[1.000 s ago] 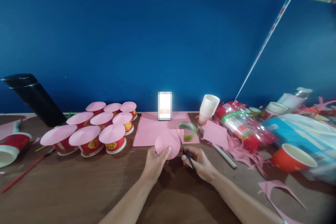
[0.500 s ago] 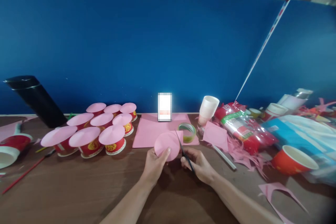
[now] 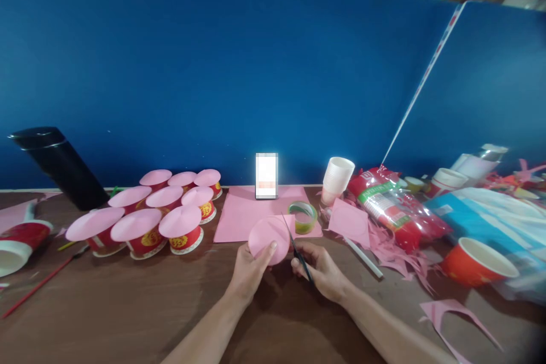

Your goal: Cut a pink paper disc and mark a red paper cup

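Note:
My left hand [image 3: 251, 270] pinches a round pink paper disc [image 3: 268, 237] and holds it up over the brown table [image 3: 128, 307]. My right hand [image 3: 322, 268] grips black scissors [image 3: 296, 248], whose blades run along the disc's right edge. Just behind the disc lie a flat pink paper sheet [image 3: 245, 210] and a green-edged roll of tape [image 3: 303, 217].
Several red cups capped with pink discs [image 3: 147, 222] stand at the left, near a black cylinder [image 3: 57, 168]. A white cup stack [image 3: 336, 179], a red plastic packet [image 3: 394, 207], pink scraps [image 3: 396, 253], a white stick [image 3: 363, 257] and a red cup [image 3: 478, 261] crowd the right.
The scissors and both hands have shifted slightly left along the disc's edge; the disc has turned a little. The pink corner beside the blades looks smaller.

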A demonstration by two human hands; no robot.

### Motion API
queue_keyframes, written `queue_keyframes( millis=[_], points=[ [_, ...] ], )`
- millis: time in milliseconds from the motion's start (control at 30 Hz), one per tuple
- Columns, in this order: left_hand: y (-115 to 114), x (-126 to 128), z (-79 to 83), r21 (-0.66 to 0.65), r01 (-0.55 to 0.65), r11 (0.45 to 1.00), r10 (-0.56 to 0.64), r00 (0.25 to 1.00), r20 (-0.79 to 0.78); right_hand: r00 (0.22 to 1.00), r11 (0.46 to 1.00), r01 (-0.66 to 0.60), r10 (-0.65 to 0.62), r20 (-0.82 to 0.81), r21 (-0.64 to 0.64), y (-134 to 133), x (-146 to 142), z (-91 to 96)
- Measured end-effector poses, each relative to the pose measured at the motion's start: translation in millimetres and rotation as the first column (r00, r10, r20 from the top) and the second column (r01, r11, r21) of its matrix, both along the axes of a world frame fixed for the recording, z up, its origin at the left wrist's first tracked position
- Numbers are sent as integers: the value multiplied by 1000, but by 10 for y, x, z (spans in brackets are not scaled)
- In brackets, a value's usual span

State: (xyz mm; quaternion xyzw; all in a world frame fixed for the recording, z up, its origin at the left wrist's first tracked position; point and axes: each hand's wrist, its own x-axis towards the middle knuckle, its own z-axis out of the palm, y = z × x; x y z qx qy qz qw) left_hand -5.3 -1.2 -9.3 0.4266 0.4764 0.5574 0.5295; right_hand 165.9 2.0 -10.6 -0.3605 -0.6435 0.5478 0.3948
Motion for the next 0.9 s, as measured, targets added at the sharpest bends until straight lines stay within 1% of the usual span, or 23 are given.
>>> queue_keyframes(
  millis=[100,267,367,500,633,900],
  points=[
    [6,-1,-10,8,-3,1000,3,1000,7,1000,1000,10,-10,12,-6,0,-2,-8],
    [39,-22,-100,14,1,1000,0,1000,-24,1000,1000,17,-17,12,-13,2,1,-15],
    [44,-22,-128,13,11,1000,-11,1000,-4,1000,1000,13,-13,11,-14,1,4,-7],
    [42,-11,-120,8,13,1000,-13,1000,7,1000,1000,17,-17,11,-16,0,2,-3],
    [43,-9,-108,23,-10,1000,10,1000,-4,1000,1000,13,-12,6,-25,5,-3,-26],
    [26,-18,-111,45,-30,999,31,999,-22,1000,1000,15,-15,16,-2,6,-7,-21]
  ],
)
